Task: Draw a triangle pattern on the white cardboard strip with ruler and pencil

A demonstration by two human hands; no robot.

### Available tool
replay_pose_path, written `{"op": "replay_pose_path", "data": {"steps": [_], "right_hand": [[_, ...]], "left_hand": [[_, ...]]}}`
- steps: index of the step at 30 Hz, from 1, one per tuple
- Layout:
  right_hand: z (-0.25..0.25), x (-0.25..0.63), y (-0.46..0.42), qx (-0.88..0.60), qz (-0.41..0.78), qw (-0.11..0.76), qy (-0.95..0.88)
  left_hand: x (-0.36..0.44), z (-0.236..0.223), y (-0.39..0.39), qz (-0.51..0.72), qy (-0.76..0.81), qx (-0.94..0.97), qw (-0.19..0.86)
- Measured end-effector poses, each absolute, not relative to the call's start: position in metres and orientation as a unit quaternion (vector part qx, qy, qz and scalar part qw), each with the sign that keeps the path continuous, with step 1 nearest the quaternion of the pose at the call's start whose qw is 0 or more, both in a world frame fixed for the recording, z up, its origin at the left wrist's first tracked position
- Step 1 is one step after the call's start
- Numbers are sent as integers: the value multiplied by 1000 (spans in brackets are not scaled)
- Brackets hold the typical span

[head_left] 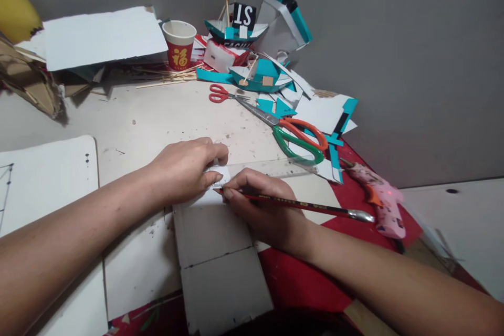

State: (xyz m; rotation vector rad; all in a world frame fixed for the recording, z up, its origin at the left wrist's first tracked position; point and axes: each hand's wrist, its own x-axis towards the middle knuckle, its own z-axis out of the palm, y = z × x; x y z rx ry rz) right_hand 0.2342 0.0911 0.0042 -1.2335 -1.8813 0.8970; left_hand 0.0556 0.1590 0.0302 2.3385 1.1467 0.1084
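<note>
My left hand (pixel 192 168) has its fingers curled and its thumb pressed on a small white piece of card (pixel 225 171). A clear plastic ruler (pixel 271 168) runs rightward from beside that piece, its near end hidden by my hands. In my right hand (pixel 268 202) is a dark pencil (pixel 311 205), its tip at the small white piece close to my left thumb. Below both hands lies a long white cardboard strip (pixel 224 283) with a dark line drawn across it.
Beyond my hands lie large scissors (pixel 301 139) and small red scissors (pixel 219 93). Paper boats (pixel 260 77), a red paper cup (pixel 180 47) and wooden sticks (pixel 169 77) stand behind. A pink glue gun (pixel 380 199) rests right; a marked white board (pixel 51 189) lies left.
</note>
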Motion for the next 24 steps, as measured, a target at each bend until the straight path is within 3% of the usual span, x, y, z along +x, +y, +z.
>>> {"op": "replay_pose_path", "data": {"steps": [24], "right_hand": [[1,235,91,-474,350,358,-724]], "left_hand": [[56,30,159,35,428,865,259]]}}
